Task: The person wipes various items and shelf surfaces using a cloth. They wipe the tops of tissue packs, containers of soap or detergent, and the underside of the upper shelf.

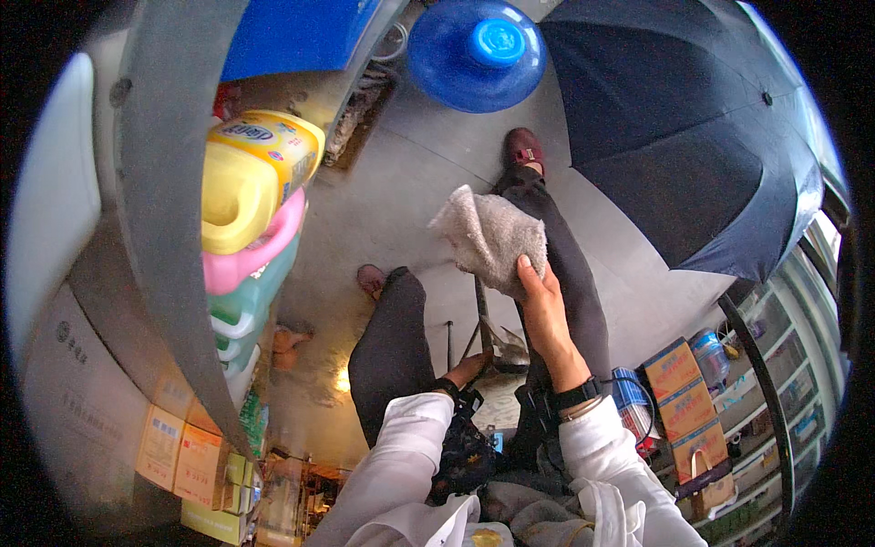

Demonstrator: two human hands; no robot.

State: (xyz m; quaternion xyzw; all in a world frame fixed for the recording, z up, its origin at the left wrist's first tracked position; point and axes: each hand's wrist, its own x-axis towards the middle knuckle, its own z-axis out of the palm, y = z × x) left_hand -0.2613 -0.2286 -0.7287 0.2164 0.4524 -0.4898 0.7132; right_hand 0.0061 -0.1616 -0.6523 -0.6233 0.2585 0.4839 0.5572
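Observation:
A folded greyish-beige cloth is held up by my right hand, thumb on its near face and the fingers behind it. Lower, between my knees, my left hand reaches toward dark metal bars and a metal piece; its fingers are partly hidden, and whether they grip a bar cannot be told. Both wrists wear dark bands, below white sleeves.
Beyond my feet stands a large blue water jug. An open dark umbrella spreads at the right, above cardboard boxes and shelving. Detergent bottles line a shelf at the left.

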